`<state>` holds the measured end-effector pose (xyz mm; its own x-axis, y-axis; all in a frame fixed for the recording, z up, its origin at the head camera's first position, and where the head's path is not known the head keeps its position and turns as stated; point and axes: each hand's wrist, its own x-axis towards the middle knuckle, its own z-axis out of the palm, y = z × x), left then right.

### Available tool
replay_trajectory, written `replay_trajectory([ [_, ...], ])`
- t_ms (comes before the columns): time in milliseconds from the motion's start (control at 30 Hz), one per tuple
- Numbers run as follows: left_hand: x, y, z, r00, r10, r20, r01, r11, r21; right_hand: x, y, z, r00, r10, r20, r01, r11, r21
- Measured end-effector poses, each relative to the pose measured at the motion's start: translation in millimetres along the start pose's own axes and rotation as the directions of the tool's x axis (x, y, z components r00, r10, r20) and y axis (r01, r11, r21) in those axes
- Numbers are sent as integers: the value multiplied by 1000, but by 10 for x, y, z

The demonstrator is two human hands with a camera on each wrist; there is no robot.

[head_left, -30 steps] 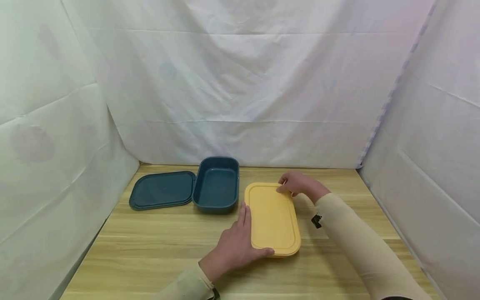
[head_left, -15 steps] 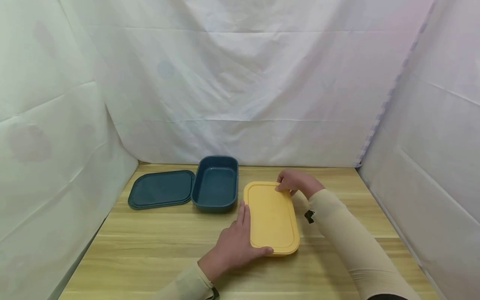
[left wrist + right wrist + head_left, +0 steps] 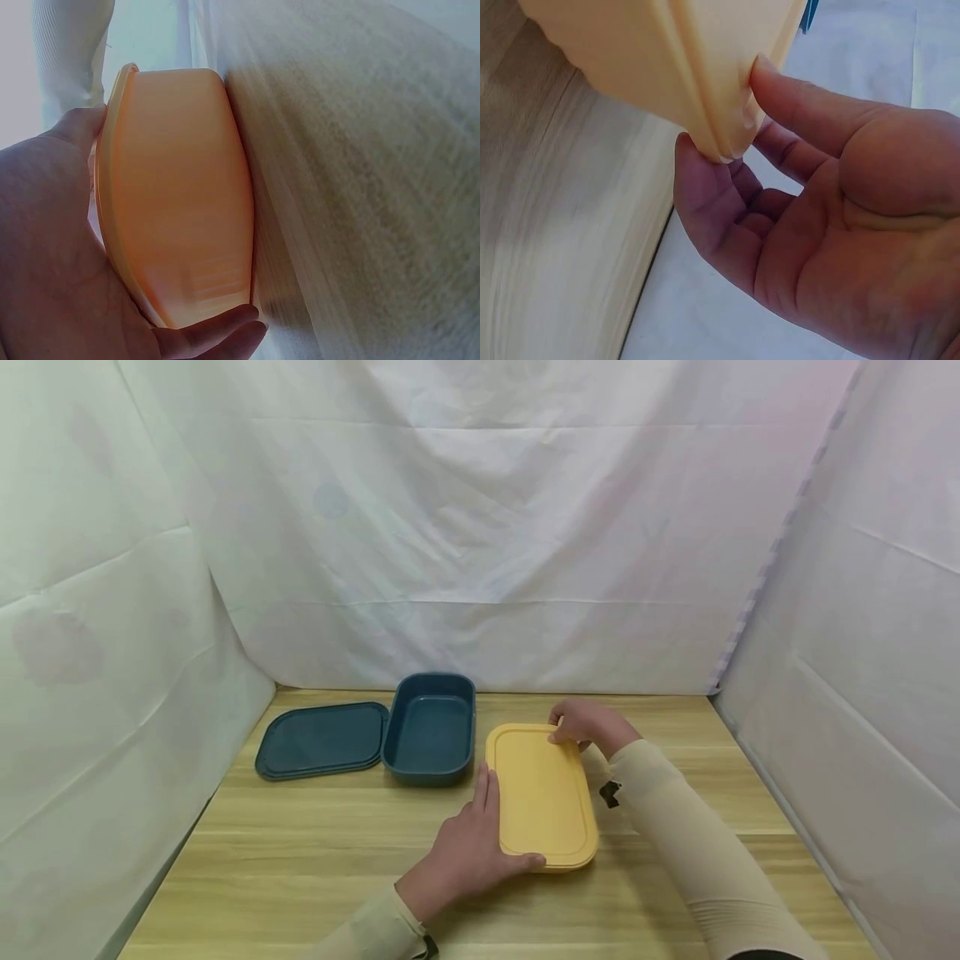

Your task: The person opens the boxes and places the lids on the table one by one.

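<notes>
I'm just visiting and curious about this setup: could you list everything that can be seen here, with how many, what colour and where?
yellow lidded box: one, yellow, lid on, on the table right of centre, between both hands.
blue box: one, dark blue, open, at the back of the table, left of the yellow one.
blue lid: one, dark blue, flat on the table, against the blue box's left side.
table: one, light wood.
white sheets: white, hung behind and at both sides.
left hand: one, beige sleeve, holds the yellow box's near left corner, thumb on the lid.
right hand: one, beige sleeve, fingers pinch the lid's edge at the far right corner.
</notes>
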<state>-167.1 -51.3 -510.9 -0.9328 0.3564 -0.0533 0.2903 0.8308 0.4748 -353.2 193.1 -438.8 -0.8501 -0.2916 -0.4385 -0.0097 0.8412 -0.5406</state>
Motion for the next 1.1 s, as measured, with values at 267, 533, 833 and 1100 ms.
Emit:
replay_trajectory([
  [267, -6, 5, 0, 1000, 1, 6, -1, 1000, 2, 3, 12, 27, 1000, -6, -29, 5, 1000, -18],
  [533, 16, -3, 8, 1000, -10, 16, 10, 1000, 3, -24, -33, 15, 999, 0, -42, 0, 1000, -16],
  [833, 15, 17, -17, 1000, -7, 22, 7, 1000, 6, -14, -66, 19, 997, 27, -68, -29, 999, -30],
  [1100, 17, 18, -29, 1000, -4, 23, 3, 1000, 23, -6, -73, 40, 995, 26, -100, -32, 998, -57],
])
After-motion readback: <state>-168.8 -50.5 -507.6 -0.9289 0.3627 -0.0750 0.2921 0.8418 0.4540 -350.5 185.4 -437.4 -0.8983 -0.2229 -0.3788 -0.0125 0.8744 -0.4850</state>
